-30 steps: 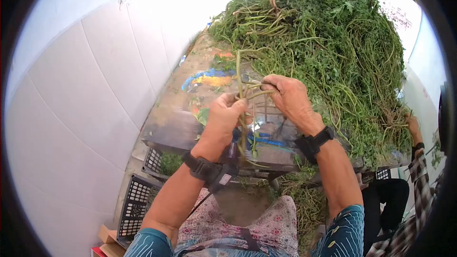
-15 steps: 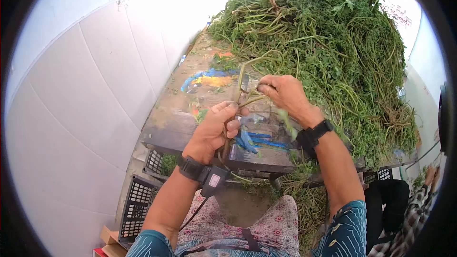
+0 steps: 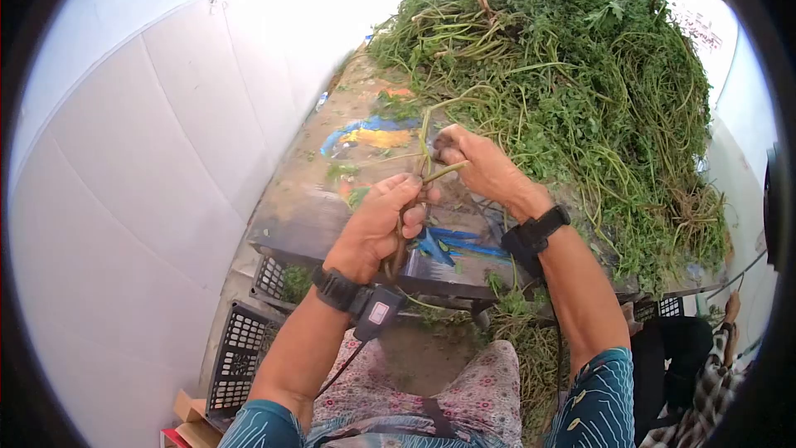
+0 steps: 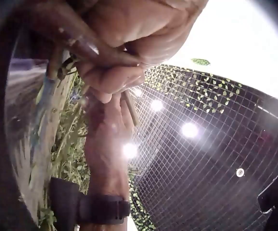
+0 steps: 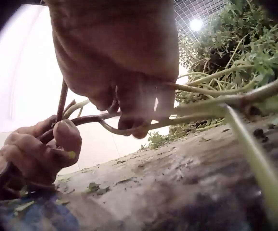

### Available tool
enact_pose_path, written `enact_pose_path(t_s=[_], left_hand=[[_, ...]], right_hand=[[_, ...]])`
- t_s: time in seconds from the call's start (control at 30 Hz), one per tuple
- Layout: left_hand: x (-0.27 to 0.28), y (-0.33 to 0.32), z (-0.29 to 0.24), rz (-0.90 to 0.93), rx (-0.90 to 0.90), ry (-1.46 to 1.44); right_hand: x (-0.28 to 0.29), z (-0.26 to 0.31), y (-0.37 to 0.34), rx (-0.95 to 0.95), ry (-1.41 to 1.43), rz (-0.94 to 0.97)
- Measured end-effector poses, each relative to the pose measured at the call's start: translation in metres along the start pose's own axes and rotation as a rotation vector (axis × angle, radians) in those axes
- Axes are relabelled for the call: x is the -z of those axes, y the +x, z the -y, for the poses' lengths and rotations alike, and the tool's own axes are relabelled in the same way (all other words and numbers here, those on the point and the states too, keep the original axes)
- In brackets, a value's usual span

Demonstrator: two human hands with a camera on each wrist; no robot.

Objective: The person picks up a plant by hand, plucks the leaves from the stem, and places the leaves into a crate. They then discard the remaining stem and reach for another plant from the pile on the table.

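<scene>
Over the near half of the table, the left hand point(image 3: 377, 220) grips the brown lower part of a branching plant stem point(image 3: 426, 126). Its green upper part bends toward the leafy pile. Just right of it and slightly higher, the right hand point(image 3: 487, 168) has its fingers curled at the side shoots, pinching them. In the right wrist view the right hand's fingers point(image 5: 138, 108) hang over thin stems point(image 5: 86, 119), with the left hand point(image 5: 38, 149) holding the brown end beyond. The left wrist view shows mostly the left hand's curled fingers point(image 4: 115, 79) on the stem.
A large heap of leafy stems point(image 3: 572, 75) covers the table's far and right side. Leaf bits litter the paint-marked table top point(image 3: 332, 187). Black crates point(image 3: 236, 357) stand below at the left, and more stems point(image 3: 531, 357) lie under the table. Another person's hand point(image 3: 733, 307) shows at lower right.
The left hand has turned and drawn slightly toward the body with the stem. The right hand has moved left, closer to the stem. The other person's hand has dropped away from the heap.
</scene>
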State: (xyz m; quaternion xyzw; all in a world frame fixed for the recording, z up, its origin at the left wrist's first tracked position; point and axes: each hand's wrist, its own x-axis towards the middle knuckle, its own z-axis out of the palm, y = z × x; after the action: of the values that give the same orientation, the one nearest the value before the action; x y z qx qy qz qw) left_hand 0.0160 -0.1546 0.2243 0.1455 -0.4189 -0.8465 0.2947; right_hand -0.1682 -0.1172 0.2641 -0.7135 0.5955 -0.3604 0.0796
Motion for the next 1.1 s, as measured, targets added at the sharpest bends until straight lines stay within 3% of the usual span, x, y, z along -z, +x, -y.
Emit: enact_pose_path(t_s=[0.23, 0.33, 0.5, 0.63, 0.73, 0.83, 0.93, 1.0, 1.07, 1.1], left_hand=[[0.001, 0.002, 0.000, 0.046, 0.011, -0.047], [0.002, 0.002, 0.002, 0.060, 0.013, -0.048], [0.004, 0.002, 0.003, 0.080, -0.009, -0.070], [0.002, 0.001, 0.004, 0.052, -0.016, -0.078], [-0.003, -0.002, 0.002, 0.043, -0.006, -0.078], [-0.002, -0.001, 0.002, 0.050, 0.014, -0.069], [-0.001, 0.001, 0.002, 0.064, 0.017, -0.082], [0.002, 0.001, 0.002, 0.033, 0.024, -0.127], [0.005, 0.002, 0.002, -0.031, 0.027, -0.201], [0.005, 0.003, 0.003, -0.034, 0.009, -0.191]], right_hand=[[-0.008, -0.011, 0.005, 0.233, -0.283, 0.114], [-0.006, 0.001, 0.004, 0.049, -0.263, 0.131], [-0.011, -0.001, 0.005, -0.094, -0.218, 0.001], [-0.010, -0.001, 0.004, -0.009, -0.065, -0.129], [-0.007, -0.006, 0.006, -0.005, 0.102, -0.122], [0.003, 0.011, 0.002, -0.346, 0.597, -0.008], [-0.006, -0.002, 0.005, -0.373, 0.794, -0.012], [-0.016, -0.042, 0.009, 0.024, 0.389, -0.251], [0.005, -0.031, 0.016, -0.428, 0.642, -0.348], [0.010, -0.027, 0.020, -0.395, 0.488, -0.341]])
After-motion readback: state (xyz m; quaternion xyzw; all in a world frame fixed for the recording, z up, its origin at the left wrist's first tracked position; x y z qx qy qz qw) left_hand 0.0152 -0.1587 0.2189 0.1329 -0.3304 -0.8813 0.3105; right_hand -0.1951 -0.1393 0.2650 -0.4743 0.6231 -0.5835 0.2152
